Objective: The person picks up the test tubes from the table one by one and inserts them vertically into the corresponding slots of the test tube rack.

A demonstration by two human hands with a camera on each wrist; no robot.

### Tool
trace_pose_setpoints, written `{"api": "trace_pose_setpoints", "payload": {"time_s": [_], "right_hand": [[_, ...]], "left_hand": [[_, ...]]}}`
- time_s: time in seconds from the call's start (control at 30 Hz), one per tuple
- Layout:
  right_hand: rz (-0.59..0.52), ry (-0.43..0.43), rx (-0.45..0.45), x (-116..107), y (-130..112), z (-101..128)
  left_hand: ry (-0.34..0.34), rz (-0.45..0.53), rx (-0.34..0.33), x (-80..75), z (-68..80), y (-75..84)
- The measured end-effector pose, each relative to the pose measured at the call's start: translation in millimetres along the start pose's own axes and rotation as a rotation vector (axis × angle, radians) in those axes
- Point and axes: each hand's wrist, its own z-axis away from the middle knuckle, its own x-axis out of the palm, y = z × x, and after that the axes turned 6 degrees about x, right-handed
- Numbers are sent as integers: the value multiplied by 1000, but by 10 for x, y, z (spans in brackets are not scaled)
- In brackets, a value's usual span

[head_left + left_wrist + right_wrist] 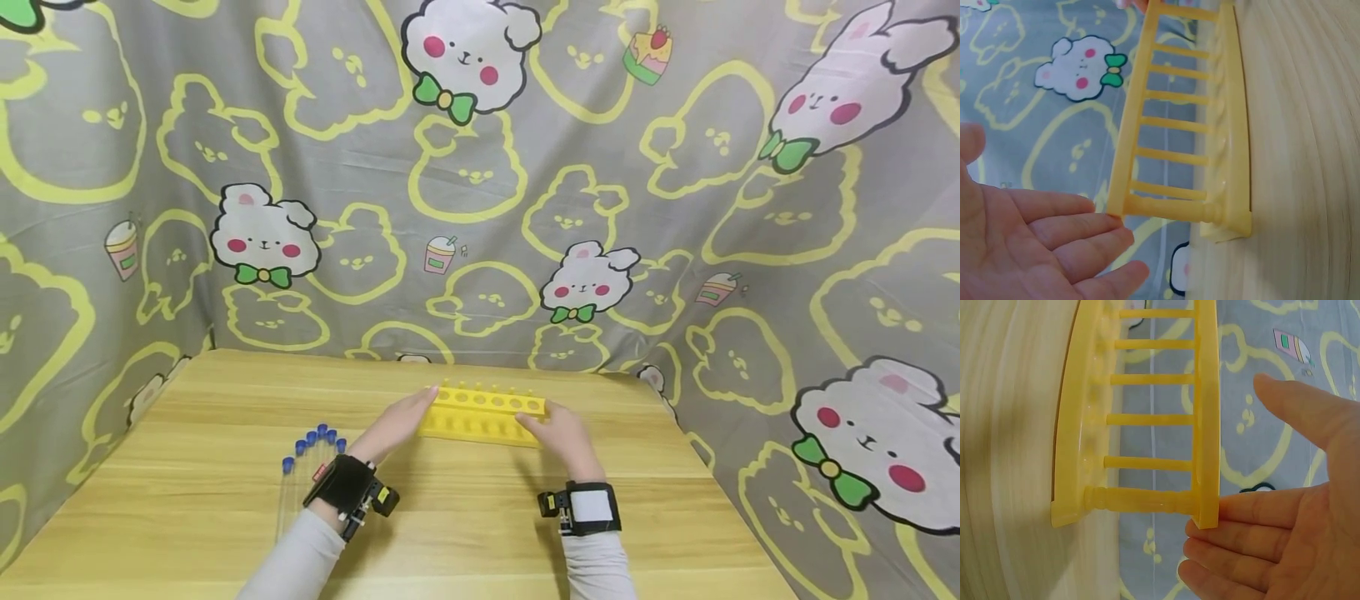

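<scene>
A yellow test tube rack (487, 414) stands on the wooden table, with a row of round holes along its top bar and several pegs behind them. My left hand (395, 427) is at its left end; in the left wrist view, the straight fingers (1094, 240) reach the corner of the top bar, thumb apart. At the opposite end, my right hand (564, 435) has its extended fingers (1241, 544) right at the top bar's corner, and its thumb stands away from the bar in the right wrist view.
Several clear test tubes with blue caps (311, 438) lie on the table (465, 533) left of the rack, partly hidden by my left forearm. A grey curtain (480, 275) with cartoon animals hangs behind the table and along both sides.
</scene>
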Motion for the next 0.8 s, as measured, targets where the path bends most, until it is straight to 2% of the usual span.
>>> {"api": "trace_pose_setpoints", "payload": {"time_s": [0.2, 0.4, 0.53, 0.8], "right_hand": [[-10, 14, -25, 104, -105, 9], [-32, 65, -51, 218, -170, -20], [-55, 132, -72, 311, -173, -48], [-60, 333, -128, 525, -130, -140]], "left_hand": [[37, -4, -2, -79, 99, -23], [55, -7, -2, -157, 155, -46], [59, -17, -23, -196, 171, -54], [67, -17, -31, -211, 179, -90]]}}
